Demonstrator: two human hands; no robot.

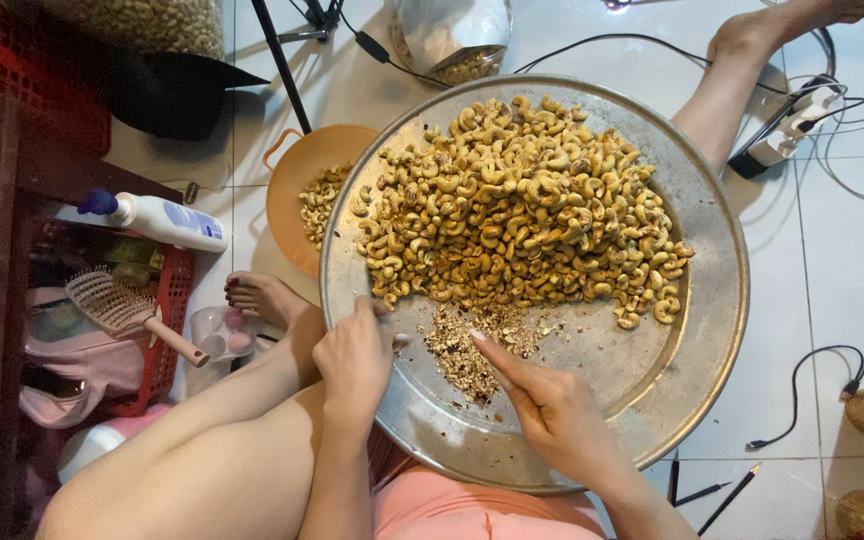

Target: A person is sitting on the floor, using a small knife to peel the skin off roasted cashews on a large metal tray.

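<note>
A big round metal tray (697,330) rests on my lap and holds a heap of unpeeled cashew nuts (522,200). A small pile of brown skin bits (472,345) lies on its near side. My left hand (354,360) grips the tray's left rim, thumb on top, close to the heap's edge. My right hand (547,405) lies over the tray's near part with its index finger stretched out, the tip touching the pile of skin bits. It holds nothing that I can see.
An orange plastic bowl (297,175) with some cashews sits left of the tray on the white tile floor. Further left are a red basket (167,330), a hairbrush (122,310) and a white bottle (167,218). A power strip (787,135) and cables lie right.
</note>
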